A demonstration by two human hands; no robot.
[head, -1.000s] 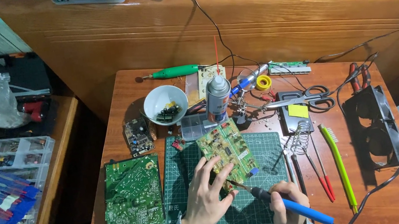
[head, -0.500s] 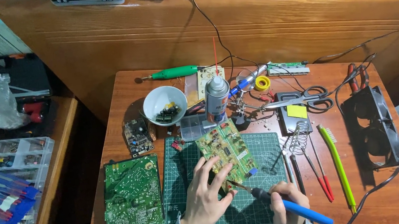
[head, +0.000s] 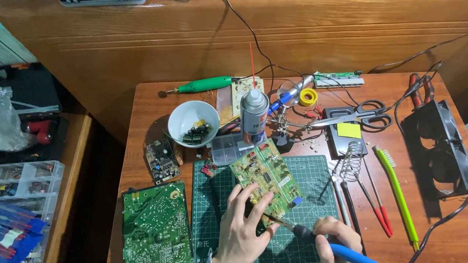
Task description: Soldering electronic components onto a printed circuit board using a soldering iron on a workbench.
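Across the wooden table (head: 138, 112) the big things sit off to the sides: a black twin fan (head: 439, 150) at my right and a large green circuit board (head: 154, 228) lying flat at my left, just beside the green cutting mat (head: 308, 170). On that mat, in the middle, is the smaller circuit board (head: 267, 179) I am working on, tilted up at its near edge where I hold it. Behind it stand a spray can (head: 254, 117) and a white bowl (head: 192, 123) of small parts, with scissors (head: 361, 113) and a coiled iron stand (head: 351, 161) further right.

As I judge it, the soldering is under way and not finished: the soldering iron (head: 325, 246) has its tip at the near edge of the smaller board, and the large board shows no sign of being worked on now; I cannot tell how many joints are already made.

My left hand (head: 239, 229) comes up from below, wrist low, fingers (head: 248, 196) spread and pressed on the smaller board's near left corner, steadying it. My right hand (head: 336, 247) is curled tight round the iron's blue handle, pen-fashion, the tip angled up and left toward the board
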